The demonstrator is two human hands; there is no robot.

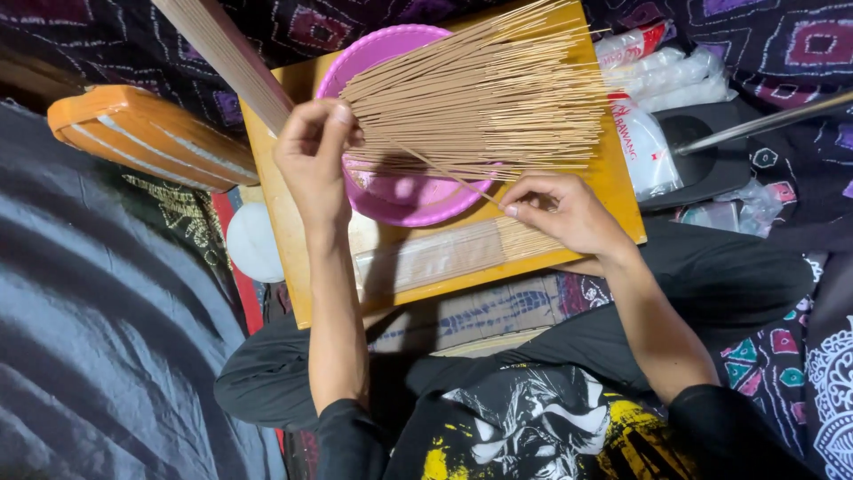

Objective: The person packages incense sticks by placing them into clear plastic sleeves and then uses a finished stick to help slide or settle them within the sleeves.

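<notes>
My left hand (313, 153) grips one end of a fanned bundle of thin tan incense sticks (484, 98), which spreads out to the right over a pink plastic bowl (400, 200). My right hand (555, 212) pinches a single stick (435, 169) that slants up toward the bundle. Below both hands a clear plastic sleeve of sticks (444, 256) lies flat on the yellow wooden board (613, 182) on my lap.
An orange slatted wooden piece (147, 138) lies at the left, beside a white round object (251, 242). Clear plastic packets (653, 107) and a black tray (711, 164) sit to the right. Another long bundle of sticks (227, 53) leans at top left. Patterned cloth surrounds everything.
</notes>
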